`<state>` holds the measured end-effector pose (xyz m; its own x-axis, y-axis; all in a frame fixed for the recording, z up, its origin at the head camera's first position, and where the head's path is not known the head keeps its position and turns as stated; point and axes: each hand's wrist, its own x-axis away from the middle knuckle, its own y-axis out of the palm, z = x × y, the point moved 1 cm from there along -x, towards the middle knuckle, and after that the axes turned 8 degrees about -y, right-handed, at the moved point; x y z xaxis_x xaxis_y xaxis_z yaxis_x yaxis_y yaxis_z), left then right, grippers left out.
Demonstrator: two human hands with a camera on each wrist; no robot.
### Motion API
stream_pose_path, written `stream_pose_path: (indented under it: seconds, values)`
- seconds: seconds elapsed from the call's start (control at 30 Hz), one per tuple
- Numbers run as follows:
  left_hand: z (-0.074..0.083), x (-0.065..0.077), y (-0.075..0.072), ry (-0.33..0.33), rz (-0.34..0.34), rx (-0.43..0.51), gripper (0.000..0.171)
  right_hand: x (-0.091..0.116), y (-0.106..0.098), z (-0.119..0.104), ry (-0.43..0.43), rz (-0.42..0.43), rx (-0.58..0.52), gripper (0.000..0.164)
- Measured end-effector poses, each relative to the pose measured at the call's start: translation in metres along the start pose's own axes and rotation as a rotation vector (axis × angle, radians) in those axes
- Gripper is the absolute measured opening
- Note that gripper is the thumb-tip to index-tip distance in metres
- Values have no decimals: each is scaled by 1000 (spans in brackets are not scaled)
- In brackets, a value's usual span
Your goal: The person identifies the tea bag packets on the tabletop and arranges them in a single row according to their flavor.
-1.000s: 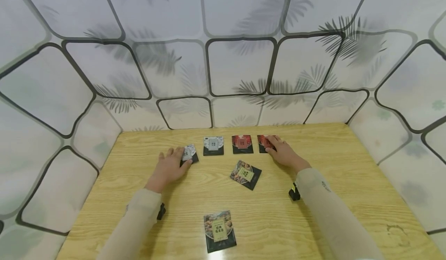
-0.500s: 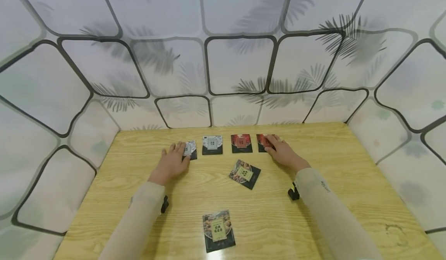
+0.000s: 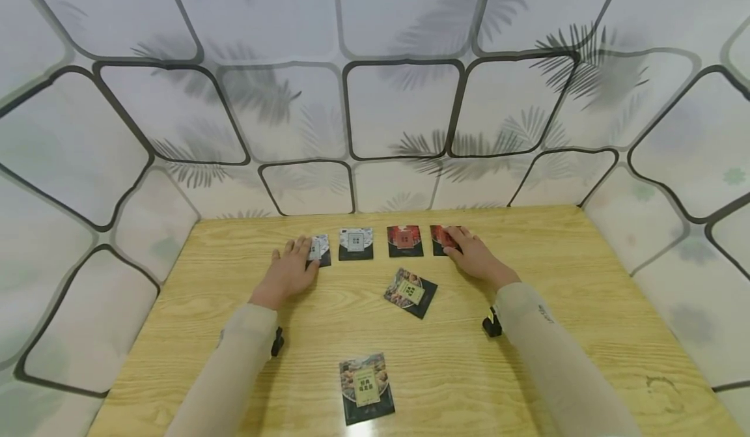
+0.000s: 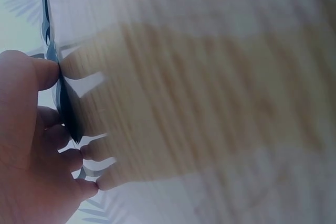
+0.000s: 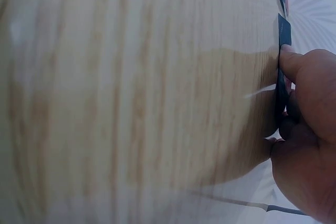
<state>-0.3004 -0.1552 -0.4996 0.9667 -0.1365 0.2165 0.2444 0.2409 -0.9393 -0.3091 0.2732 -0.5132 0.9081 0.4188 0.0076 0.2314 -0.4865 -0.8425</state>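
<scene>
Across the desk (image 3: 457,372), my left hand (image 3: 287,273), fingers spread, is touching a flat white-and-black packet (image 3: 320,249); my right hand (image 3: 476,258), grip unclear, a flat red-and-black packet (image 3: 439,242). They're looking light, bendy; I'm favouring edges.

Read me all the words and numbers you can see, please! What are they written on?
Nearest packet: looks like "经典" on the top line; the line below is too blurred.
Both silver packets, both red packets and the tilted packet: lettering too small to read.
Right sleeve: dark writing, too blurred to read.
Numbers: none readable.
</scene>
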Motion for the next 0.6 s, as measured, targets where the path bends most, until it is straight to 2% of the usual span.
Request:
stream_pose_path:
  seconds: [0.6]
  values:
    - [-1,-8,0,2,-5,18,70,-1,3,3,-34,27,17,58]
